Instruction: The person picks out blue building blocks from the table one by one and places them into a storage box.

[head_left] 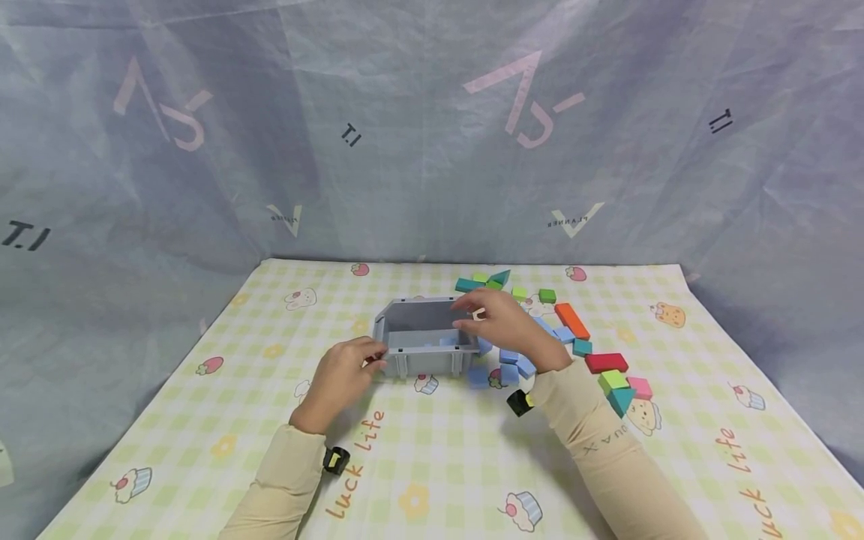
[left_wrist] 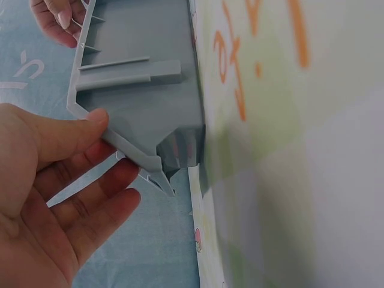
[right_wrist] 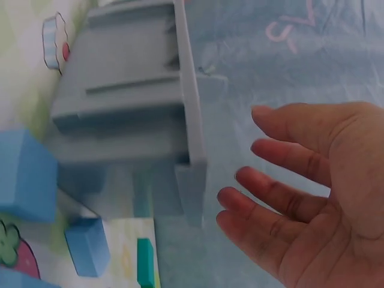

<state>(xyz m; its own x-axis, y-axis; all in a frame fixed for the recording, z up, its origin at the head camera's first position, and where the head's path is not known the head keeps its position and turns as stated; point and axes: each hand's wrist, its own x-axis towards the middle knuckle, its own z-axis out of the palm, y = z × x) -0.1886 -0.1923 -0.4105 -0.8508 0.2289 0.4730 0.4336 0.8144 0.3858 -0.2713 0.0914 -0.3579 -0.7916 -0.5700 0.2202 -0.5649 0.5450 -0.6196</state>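
A grey plastic storage bin (head_left: 432, 365) stands on the table with some blue blocks on its floor. My left hand (head_left: 340, 375) pinches the rim at its left front corner. Seen from the left wrist, the thumb of that hand (left_wrist: 42, 198) lies on the bin's rim (left_wrist: 123, 147), with fingers behind it. Over the bin's right end hovers my right hand (head_left: 502, 322). Its fingers are spread and nothing is between them; in the right wrist view this hand (right_wrist: 318, 198) is apart from the bin (right_wrist: 126, 96).
Several blue blocks (head_left: 509, 373) lie right of the bin. Green blocks (head_left: 547, 295) sit behind them. Farther right are an orange block (head_left: 572, 321), a red block (head_left: 607, 363), a pink block (head_left: 639, 388) and a teal triangular block (head_left: 621, 402). A checked cloth (head_left: 270, 397) covers the table.
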